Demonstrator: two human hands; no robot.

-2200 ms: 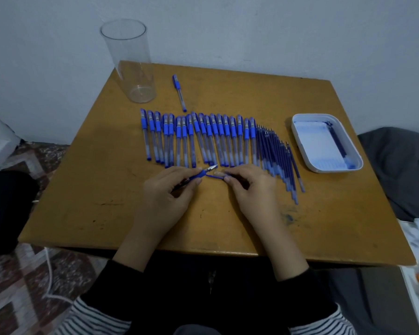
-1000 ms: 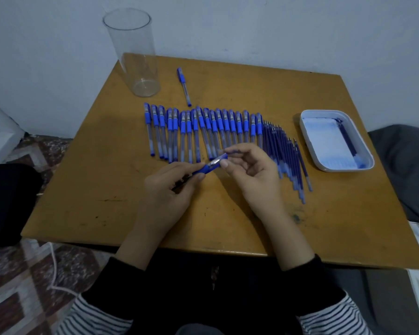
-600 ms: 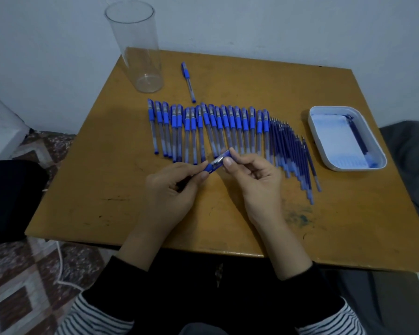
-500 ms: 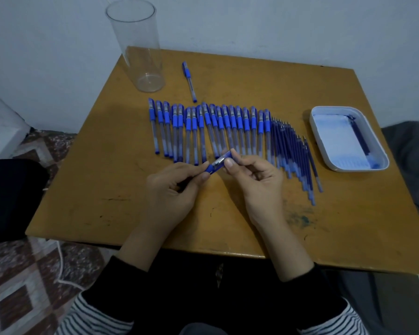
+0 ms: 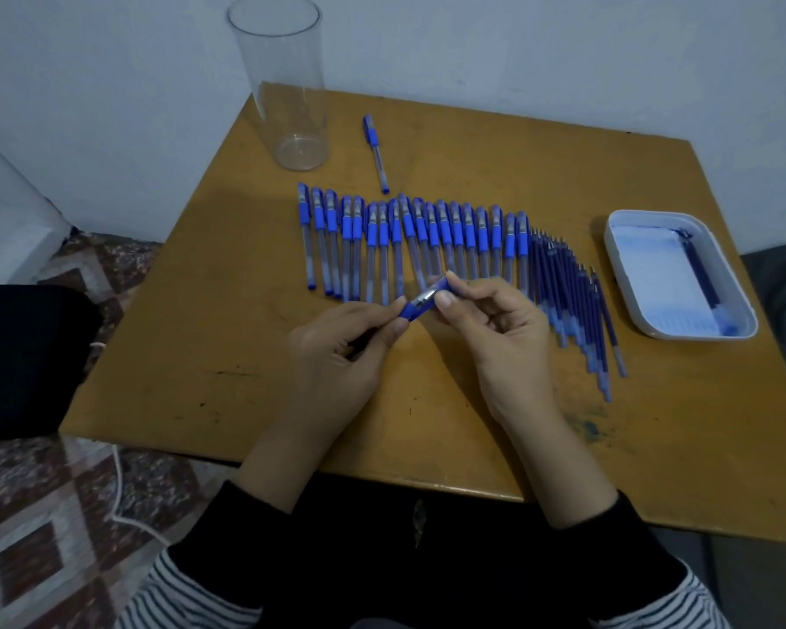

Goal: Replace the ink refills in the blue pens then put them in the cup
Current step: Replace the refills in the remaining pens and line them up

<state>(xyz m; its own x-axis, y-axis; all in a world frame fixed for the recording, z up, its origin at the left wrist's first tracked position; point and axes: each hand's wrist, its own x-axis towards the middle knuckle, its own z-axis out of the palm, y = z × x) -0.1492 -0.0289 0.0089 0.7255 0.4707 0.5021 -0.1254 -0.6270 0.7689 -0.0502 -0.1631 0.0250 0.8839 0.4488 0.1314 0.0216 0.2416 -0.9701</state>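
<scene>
Seemingly mid-swap, the head view shows the left hand holding one blue pen just above the surface, its fingers curled round the barrel. The right hand pinches the pen's tip end between thumb and forefinger, at the joint where the front piece threads on; whether it is going on or coming off I cannot tell. The next move, I judge, calls for a firm twist with both ends kept in line, then a reach past the row of pens and the refills to the cup, which stands empty at the far left corner.
</scene>
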